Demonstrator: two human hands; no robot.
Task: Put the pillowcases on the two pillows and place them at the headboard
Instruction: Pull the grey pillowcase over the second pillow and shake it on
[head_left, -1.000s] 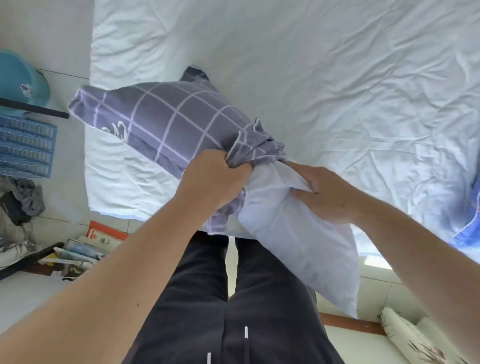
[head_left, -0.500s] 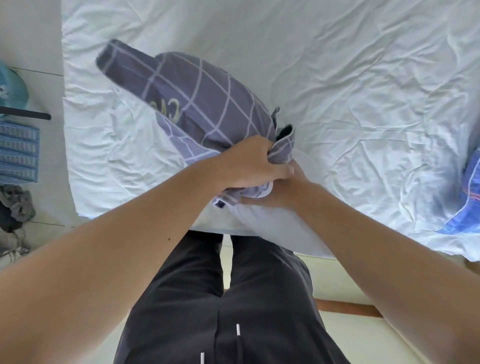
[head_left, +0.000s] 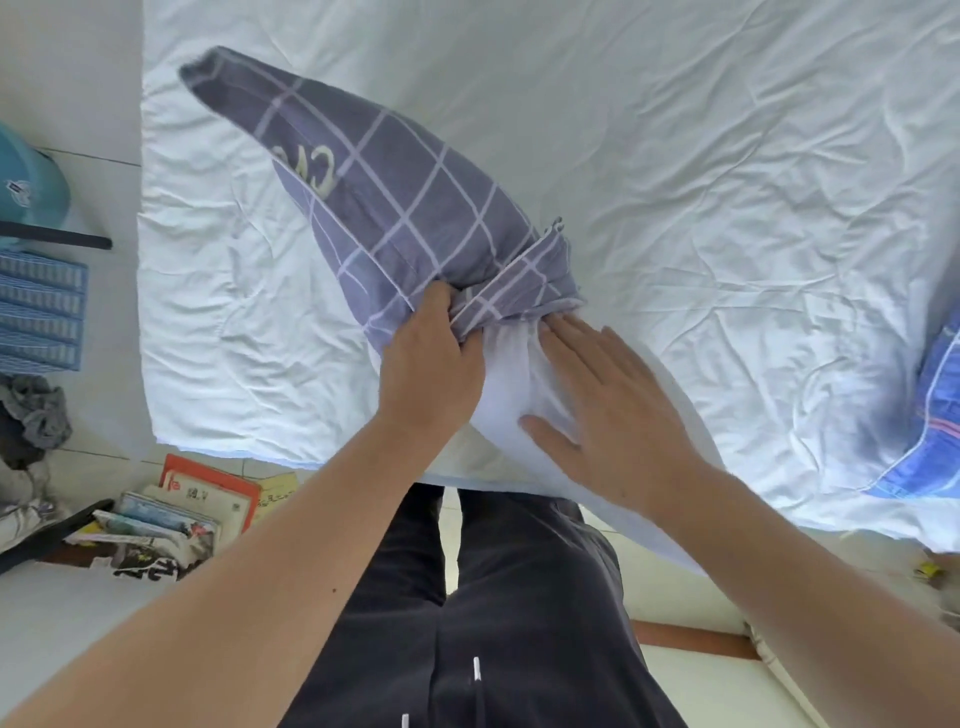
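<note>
We've got both forearms reaching in from 6 o'clock toward frame centre. Left hand (head_left: 428, 358): fingers curled tight, clenched on bunched fabric at 12 o'clock of the wrist. Right hand (head_left: 605, 400) at its 3 o'clock: flat, fingers straight, splayed, palm pressing down.

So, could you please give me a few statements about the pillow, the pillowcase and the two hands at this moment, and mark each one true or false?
1. The left hand grips the bunched open end of the pillowcase. True.
2. The pillow is fully inside the pillowcase. False: its white near end is bare outside the case.
3. The right hand rests on the bare pillow with straight fingers. True.
4. The pillowcase is plain white. False: it is grey-purple with a pale grid.
5. The pillow lies on the floor. False: it lies over the white bed sheet, its near end past the edge.
</note>
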